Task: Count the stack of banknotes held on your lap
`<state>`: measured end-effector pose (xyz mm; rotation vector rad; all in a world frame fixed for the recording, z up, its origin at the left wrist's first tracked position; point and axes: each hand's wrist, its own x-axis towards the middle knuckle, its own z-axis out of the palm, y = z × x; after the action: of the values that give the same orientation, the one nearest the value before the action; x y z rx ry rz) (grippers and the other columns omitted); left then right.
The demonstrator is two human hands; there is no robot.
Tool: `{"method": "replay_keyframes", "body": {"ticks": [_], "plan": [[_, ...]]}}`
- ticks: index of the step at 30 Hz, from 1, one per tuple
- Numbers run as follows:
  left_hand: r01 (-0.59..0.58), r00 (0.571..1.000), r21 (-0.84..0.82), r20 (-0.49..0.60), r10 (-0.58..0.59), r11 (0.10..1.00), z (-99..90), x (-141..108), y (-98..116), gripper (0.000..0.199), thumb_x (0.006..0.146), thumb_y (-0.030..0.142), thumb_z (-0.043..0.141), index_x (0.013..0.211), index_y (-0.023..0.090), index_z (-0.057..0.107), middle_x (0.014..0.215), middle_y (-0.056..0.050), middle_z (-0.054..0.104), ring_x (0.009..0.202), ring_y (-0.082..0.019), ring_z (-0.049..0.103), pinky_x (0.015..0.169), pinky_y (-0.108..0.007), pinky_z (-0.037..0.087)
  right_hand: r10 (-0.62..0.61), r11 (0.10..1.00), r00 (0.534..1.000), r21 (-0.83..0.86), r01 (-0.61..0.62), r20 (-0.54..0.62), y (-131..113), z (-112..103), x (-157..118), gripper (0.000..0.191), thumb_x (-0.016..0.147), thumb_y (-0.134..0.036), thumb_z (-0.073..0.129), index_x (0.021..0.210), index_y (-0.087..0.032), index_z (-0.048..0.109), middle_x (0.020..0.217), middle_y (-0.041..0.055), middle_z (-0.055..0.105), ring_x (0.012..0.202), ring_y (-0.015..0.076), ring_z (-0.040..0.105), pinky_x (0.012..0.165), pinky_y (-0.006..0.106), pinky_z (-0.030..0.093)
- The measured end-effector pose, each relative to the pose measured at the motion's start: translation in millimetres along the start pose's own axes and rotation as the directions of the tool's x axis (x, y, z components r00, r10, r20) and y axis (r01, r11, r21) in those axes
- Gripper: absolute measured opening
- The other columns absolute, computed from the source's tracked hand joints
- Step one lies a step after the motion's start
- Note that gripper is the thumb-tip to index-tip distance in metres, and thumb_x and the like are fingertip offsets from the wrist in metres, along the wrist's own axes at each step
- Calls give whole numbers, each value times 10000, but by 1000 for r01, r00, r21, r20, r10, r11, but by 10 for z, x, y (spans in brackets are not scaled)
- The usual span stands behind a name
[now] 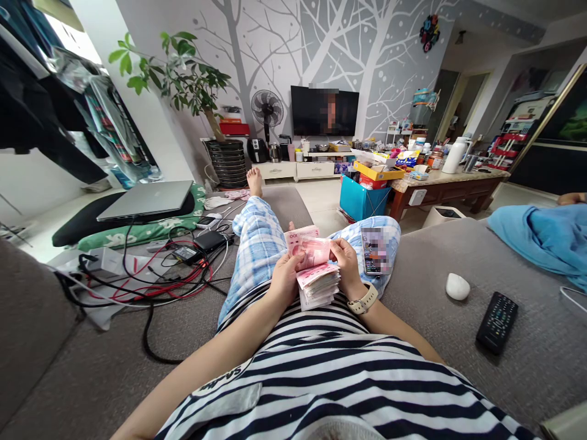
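A thick, folded stack of pink-red banknotes [320, 286] is held over my lap, its layered edges facing me. My left hand [286, 275] grips the stack from the left, with the thumb on top of the notes. Fingers of my right hand [347, 264] pinch the right edge of an upper banknote [314, 252] that stands up from the stack. A beige watch [364, 298] is on my right wrist. Just right of that hand, a phone [375, 250] with a lit, partly blurred screen rests on my checked trouser leg [338, 229].
On the grey sofa to my right lie a white mouse [457, 286], a black remote control [497, 322] and a blue cloth [541, 244]. Tangled cables [160, 284] and a closed laptop [147, 200] are at left. A cluttered table [452, 185] stands ahead right.
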<state>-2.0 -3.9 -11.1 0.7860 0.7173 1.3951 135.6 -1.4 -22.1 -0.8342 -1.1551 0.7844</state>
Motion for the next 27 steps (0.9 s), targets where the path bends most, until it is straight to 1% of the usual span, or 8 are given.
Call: {"method": "replay_keyframes", "body": {"ticks": [4, 7, 10, 12, 15, 19, 24, 27], "plan": [[17, 1000, 4, 21, -17, 1000, 0, -16, 8, 210, 543, 243, 769, 666, 174, 614, 528, 32, 563, 486, -124, 511, 525, -253, 414, 7, 1000, 999, 5, -7, 45, 22, 4, 0, 324, 836, -429, 570, 627, -209, 457, 615, -41, 418, 594, 118, 373, 577, 259, 339], [18, 1000, 6, 25, -18, 1000, -8, -11, 6, 199, 554, 245, 760, 680, 173, 623, 529, 30, 564, 490, -130, 516, 513, -250, 394, 12, 1000, 999, 3, -13, 43, 5, 11, -5, 329, 807, -394, 583, 599, -213, 403, 600, -50, 377, 583, 113, 337, 563, 253, 322], [9, 1000, 14, 5, -9, 1000, -18, 11, -5, 192, 558, 271, 754, 654, 179, 615, 520, 35, 557, 481, -125, 496, 499, -248, 381, 21, 1000, 999, -6, -20, 36, -20, 16, -11, 317, 792, -389, 585, 597, -211, 410, 597, -52, 376, 581, 111, 332, 562, 249, 316], [-10, 999, 22, -37, 11, 1000, -26, 35, -18, 202, 564, 300, 749, 625, 177, 602, 543, 28, 575, 499, -124, 500, 513, -250, 395, 24, 1000, 999, -10, -24, 32, -37, 18, -16, 301, 789, -392, 584, 602, -207, 438, 601, -49, 398, 586, 112, 343, 568, 250, 321], [-25, 994, -3, -103, 25, 1000, -40, 70, -40, 216, 578, 331, 733, 609, 172, 590, 600, 7, 617, 566, -143, 547, 580, -268, 448, 18, 1000, 999, -3, -18, 27, -58, 22, -22, 289, 786, -390, 588, 607, -203, 459, 604, -44, 419, 592, 114, 355, 572, 250, 326], [-1, 993, -72, -116, -8, 997, -43, 89, -51, 188, 597, 323, 709, 631, 168, 609, 628, -8, 648, 627, -180, 601, 666, -311, 500, 14, 1000, 999, 2, -14, 35, -80, 25, -28, 301, 787, -397, 590, 603, -205, 449, 602, -42, 421, 595, 116, 360, 573, 247, 332], [-8, 988, -50, -153, 0, 999, -17, 79, -28, 161, 605, 296, 683, 553, 182, 581, 567, 11, 618, 563, -147, 559, 598, -271, 489, -6, 1000, 999, -1, 6, 50, -117, 22, -39, 288, 790, -398, 583, 607, -202, 477, 605, -33, 439, 612, 122, 380, 597, 251, 352], [-12, 990, -34, -144, 7, 999, -4, 73, -15, 158, 599, 288, 665, 526, 187, 568, 533, 20, 587, 541, -133, 529, 566, -252, 474, -10, 1000, 998, 3, 10, 55, -131, 19, -46, 284, 787, -400, 587, 610, -204, 483, 607, -30, 443, 612, 124, 381, 600, 254, 352]]}}
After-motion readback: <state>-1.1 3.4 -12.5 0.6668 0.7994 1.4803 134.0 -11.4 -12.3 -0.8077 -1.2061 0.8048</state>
